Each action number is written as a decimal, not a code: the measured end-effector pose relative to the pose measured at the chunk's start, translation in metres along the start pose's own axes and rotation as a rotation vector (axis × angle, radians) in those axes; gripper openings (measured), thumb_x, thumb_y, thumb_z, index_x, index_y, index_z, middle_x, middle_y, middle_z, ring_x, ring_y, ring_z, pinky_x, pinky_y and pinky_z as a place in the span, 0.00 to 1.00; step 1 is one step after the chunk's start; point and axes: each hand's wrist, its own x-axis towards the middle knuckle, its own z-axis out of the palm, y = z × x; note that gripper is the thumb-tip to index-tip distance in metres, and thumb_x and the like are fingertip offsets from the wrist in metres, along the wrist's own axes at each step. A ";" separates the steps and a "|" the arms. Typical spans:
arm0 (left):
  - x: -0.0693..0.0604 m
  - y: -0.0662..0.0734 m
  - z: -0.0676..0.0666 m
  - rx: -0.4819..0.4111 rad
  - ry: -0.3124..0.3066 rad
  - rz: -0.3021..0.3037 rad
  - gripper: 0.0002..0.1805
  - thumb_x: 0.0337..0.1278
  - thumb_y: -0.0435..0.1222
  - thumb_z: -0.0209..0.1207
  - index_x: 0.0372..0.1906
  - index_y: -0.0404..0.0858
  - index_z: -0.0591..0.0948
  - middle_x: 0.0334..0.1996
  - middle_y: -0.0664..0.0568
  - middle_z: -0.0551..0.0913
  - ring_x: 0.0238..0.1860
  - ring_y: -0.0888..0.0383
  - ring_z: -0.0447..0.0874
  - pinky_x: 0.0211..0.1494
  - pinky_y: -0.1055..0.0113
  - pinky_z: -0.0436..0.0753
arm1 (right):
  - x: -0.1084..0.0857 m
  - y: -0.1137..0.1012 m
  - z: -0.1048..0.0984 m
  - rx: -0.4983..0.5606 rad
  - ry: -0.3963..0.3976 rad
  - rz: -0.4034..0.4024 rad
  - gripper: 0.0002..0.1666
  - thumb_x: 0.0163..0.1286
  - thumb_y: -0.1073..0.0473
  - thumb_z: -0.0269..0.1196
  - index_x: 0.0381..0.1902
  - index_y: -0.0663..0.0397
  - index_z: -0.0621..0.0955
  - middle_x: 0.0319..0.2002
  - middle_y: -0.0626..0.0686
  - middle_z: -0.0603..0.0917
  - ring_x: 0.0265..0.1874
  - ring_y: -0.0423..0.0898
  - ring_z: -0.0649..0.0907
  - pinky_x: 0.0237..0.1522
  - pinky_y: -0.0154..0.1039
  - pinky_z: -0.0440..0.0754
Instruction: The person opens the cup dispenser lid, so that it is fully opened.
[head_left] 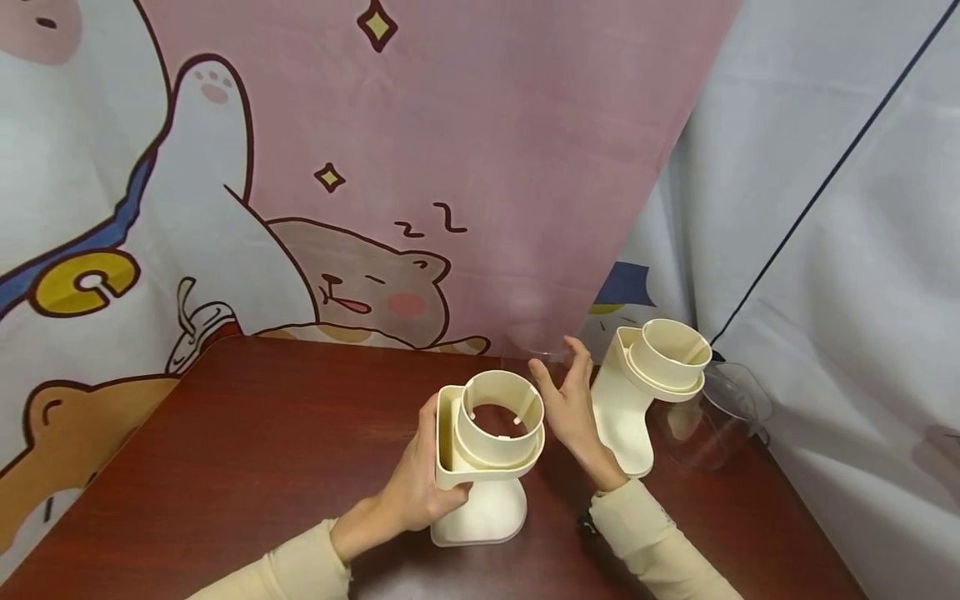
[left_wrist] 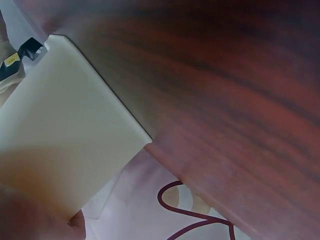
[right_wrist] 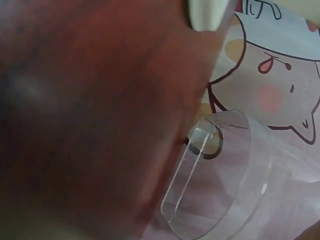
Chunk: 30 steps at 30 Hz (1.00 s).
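Note:
My left hand (head_left: 411, 479) grips the near cream plastic stand (head_left: 483, 510) by its left side, with the thumb at the front. This stand is upright on the table, with an open ring on top and a hollow pocket beside it. In the left wrist view its flat cream side (left_wrist: 70, 120) fills the left. My right hand (head_left: 572, 407) is between the two stands, thumb and fingers spread apart. Just beyond it is a clear plastic container (right_wrist: 257, 185), faint in the head view; whether the fingers touch it I cannot tell.
A matching cream stand (head_left: 621, 425) stands right of my right hand. Beside it is another clear container (head_left: 712, 429) near the right edge of the dark red-brown table (head_left: 247, 433). A cartoon-printed curtain (head_left: 525, 167) hangs along the back, and a white curtain (head_left: 847, 275) on the right.

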 end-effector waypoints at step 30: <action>-0.013 0.065 -0.020 -0.102 0.128 -0.036 0.52 0.49 0.35 0.62 0.79 0.35 0.49 0.77 0.44 0.52 0.77 0.51 0.51 0.75 0.77 0.49 | -0.021 -0.053 -0.018 0.340 -0.235 -0.215 0.25 0.80 0.56 0.48 0.68 0.63 0.65 0.73 0.59 0.64 0.74 0.53 0.64 0.73 0.51 0.61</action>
